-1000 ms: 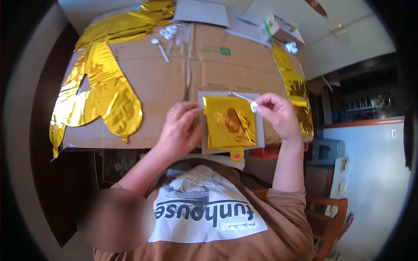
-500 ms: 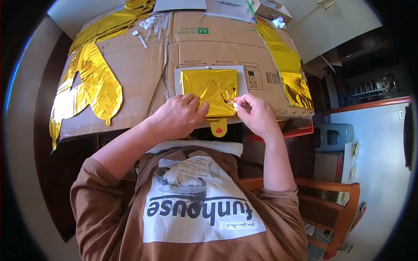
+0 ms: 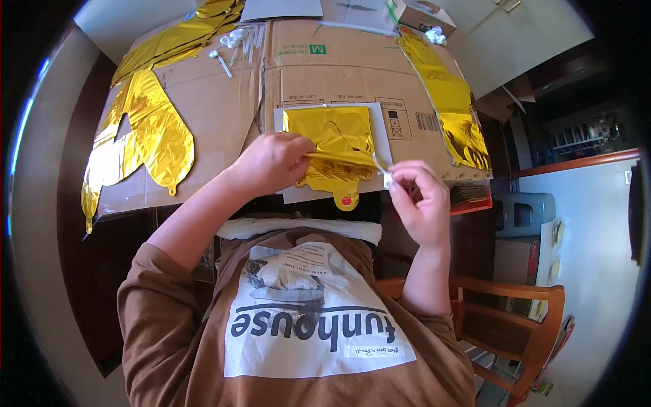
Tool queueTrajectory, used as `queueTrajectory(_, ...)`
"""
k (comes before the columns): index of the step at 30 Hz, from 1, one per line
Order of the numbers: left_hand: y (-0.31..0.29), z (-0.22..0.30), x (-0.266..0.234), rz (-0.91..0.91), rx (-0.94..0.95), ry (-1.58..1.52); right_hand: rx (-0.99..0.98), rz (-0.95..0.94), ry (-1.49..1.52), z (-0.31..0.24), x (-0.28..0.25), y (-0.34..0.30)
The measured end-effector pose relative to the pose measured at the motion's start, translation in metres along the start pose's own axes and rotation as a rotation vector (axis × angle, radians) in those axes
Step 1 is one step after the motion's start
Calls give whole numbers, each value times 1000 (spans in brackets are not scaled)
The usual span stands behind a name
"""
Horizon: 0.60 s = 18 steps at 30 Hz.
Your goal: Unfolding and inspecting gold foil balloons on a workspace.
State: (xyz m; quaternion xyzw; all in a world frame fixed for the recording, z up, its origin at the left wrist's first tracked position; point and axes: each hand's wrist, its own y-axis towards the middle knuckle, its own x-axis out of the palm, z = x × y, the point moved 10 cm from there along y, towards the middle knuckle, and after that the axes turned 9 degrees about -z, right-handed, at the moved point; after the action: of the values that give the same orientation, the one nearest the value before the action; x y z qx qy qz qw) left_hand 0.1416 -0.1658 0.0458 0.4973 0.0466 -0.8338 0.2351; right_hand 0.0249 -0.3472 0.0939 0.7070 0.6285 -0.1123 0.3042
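A folded gold foil balloon point(image 3: 336, 146) with a small red-dotted tab lies on a white sheet point(image 3: 382, 132) on flattened cardboard point(image 3: 319, 71). My left hand point(image 3: 271, 161) pinches the balloon's near fold and presses it down. My right hand point(image 3: 419, 200) is off the cardboard's near edge to the right, pinching a thin white strip point(image 3: 380, 166) that runs back to the balloon.
Large flat gold foil balloons lie at the left point(image 3: 146, 132) and right point(image 3: 451, 105) of the cardboard. Small white plastic pieces point(image 3: 234, 41) and a small box point(image 3: 420, 10) sit at the far side. A wooden chair point(image 3: 515, 319) stands at lower right.
My right hand has drawn away from the balloon toward me and rightward, pulling the white strip out. My left hand stays on the balloon's near fold. The view has tilted down.
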Motion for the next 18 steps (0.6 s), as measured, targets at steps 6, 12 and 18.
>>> queueTrajectory(6, 1, -16, -33, 161, -184, -132, 180, -152, -30, 17, 46, 12)
queueTrajectory(12, 1, -7, -37, 227, -61, -42, -15, -6, -417, 12, 72, 43)
queueTrajectory(18, -3, -2, -29, 226, 34, -9, -45, 116, -430, 4, 41, 19)
